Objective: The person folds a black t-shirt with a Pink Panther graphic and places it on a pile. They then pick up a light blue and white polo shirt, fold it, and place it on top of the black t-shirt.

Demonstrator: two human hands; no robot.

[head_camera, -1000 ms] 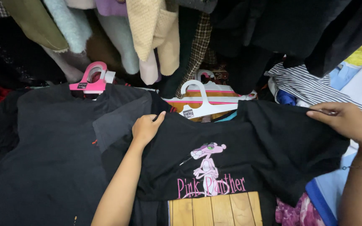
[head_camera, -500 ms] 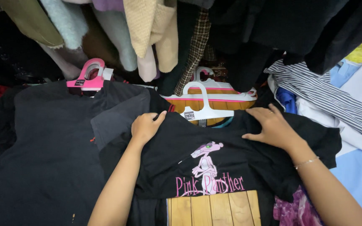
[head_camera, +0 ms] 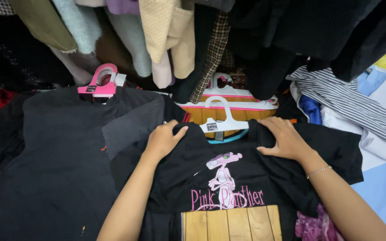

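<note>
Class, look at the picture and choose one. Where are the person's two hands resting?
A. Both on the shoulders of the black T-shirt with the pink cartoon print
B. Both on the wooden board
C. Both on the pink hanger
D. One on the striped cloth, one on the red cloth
A: the left hand and the right hand lie flat on the two shoulders of the black T-shirt, either side of its white hanger.
</note>
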